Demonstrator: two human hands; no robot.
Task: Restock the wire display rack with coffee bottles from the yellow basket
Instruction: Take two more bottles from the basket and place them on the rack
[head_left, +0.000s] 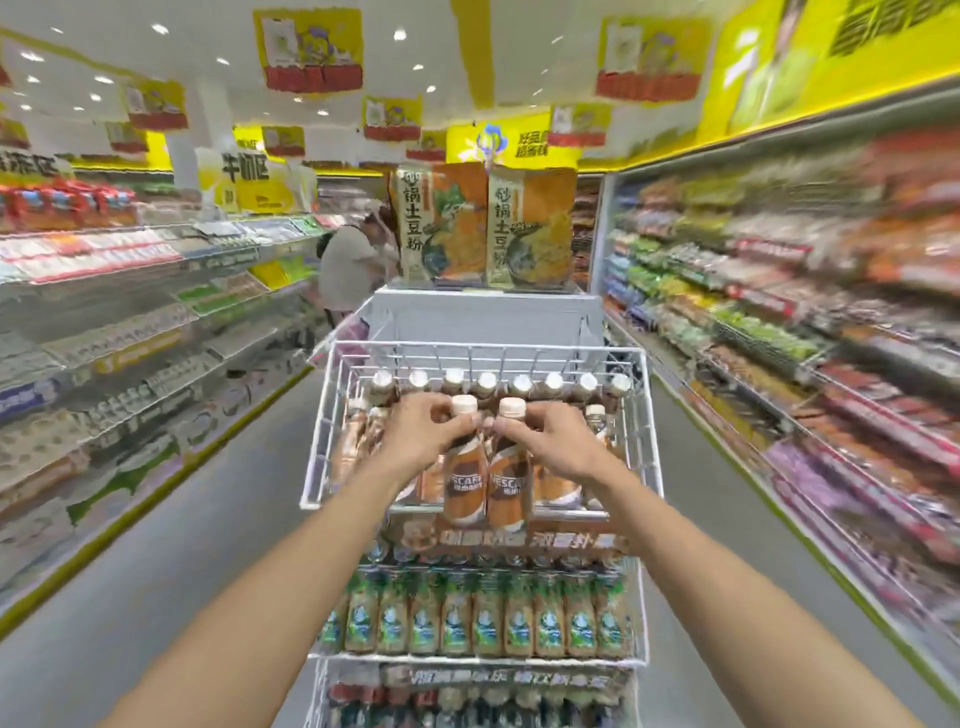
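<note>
Head view, item one: two coffee bottles (465, 483), upright side by side over the top tier of the wire display rack (322, 431). Our left hand (423, 434) clasps one neck, our right hand (553, 441) the other. We judge them full, weighty, rigid, slick-labelled; hold below the cap. At 12 o'clock, a capped back row (485, 384); at 6 o'clock, green-labelled bottles (488, 623). We see no yellow basket.

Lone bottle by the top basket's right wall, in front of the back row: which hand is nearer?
Right. The right hand, gripping a coffee bottle, is just left of the lone bottle; the left hand grips a second bottle farther left, past both held ones.
</note>
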